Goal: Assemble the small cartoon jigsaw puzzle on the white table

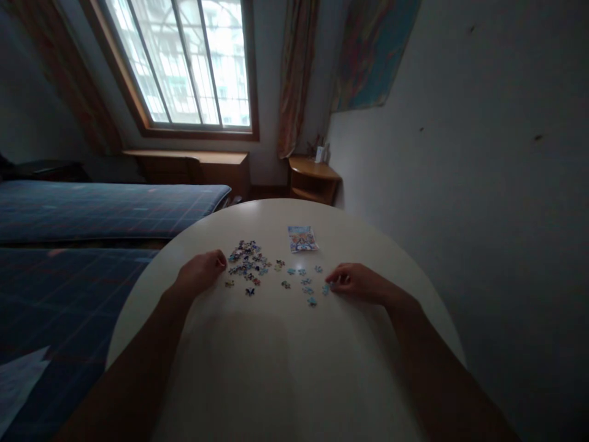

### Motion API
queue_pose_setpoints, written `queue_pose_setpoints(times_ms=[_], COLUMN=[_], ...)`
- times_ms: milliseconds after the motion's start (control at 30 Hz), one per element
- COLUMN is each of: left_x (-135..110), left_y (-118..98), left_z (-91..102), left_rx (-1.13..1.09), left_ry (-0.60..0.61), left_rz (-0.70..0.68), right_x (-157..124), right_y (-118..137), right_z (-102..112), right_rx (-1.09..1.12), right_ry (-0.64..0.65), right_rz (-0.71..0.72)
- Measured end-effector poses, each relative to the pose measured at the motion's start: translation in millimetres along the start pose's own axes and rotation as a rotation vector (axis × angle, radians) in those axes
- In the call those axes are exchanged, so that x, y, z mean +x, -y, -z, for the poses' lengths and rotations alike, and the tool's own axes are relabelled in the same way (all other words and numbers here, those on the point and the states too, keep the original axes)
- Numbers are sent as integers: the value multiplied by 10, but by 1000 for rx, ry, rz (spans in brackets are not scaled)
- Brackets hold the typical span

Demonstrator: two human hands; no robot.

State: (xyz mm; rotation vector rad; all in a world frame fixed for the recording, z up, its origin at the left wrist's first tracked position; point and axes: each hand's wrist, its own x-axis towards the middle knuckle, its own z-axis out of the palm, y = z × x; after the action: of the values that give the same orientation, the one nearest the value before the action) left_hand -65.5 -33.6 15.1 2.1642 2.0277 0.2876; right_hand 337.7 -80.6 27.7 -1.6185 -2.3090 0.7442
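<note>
My left hand (pixel 202 272) rests on the white table with its fingers curled, just left of a heap of jigsaw puzzle pieces (pixel 246 256). Whether anything is inside those fingers is hidden. On the other side, my right hand (pixel 359 282) has its thumb and fingertips together at a light-blue puzzle piece (pixel 326 288), which lies at the table surface. Several more light-blue pieces (pixel 307 290) are spread out flat between the heap and my right hand. A dark piece (pixel 250 292) lies alone in front of the heap.
A small printed picture packet (pixel 302 239) lies behind the loose pieces on the round table (pixel 239 380). Left of the table stand beds with blue plaid covers (pixel 110 209). A wooden corner shelf (pixel 315 169) and a white wall (pixel 497 221) are beyond and to the right.
</note>
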Motion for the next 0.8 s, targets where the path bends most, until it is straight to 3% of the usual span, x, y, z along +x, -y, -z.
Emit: queue_pose_setpoints(times_ms=[100,200,267,400,533,667,733,800], left_x=[-62,-178,-259,-290,-136,-35,-58,-119], left_y=[-293,-718,-1000,-1398,-1580,-1649,-1628,-1558], left_z=[-37,-179,-290,-424,-462,-517,-555,-591], left_rx=[-86,-362,-437,-527,-680,-719,-655,-544], left_ry=[-62,-176,-159,-139,-70,-87,-132,-156], left_rz=[-95,-407,-536,-533,-510,-526,-578,-718], right_x=[-10,-13,2,80,184,241,226,183], right_y=[13,34,79,214,262,144,49,-47], right_z=[23,94,133,119,40,-29,-53,-57], right_rx=[0,-14,-4,167,314,417,384,313], right_ry=[22,25,10,-13,-62,-79,-108,-141], right_rz=[-7,-30,-20,110,214,187,156,110])
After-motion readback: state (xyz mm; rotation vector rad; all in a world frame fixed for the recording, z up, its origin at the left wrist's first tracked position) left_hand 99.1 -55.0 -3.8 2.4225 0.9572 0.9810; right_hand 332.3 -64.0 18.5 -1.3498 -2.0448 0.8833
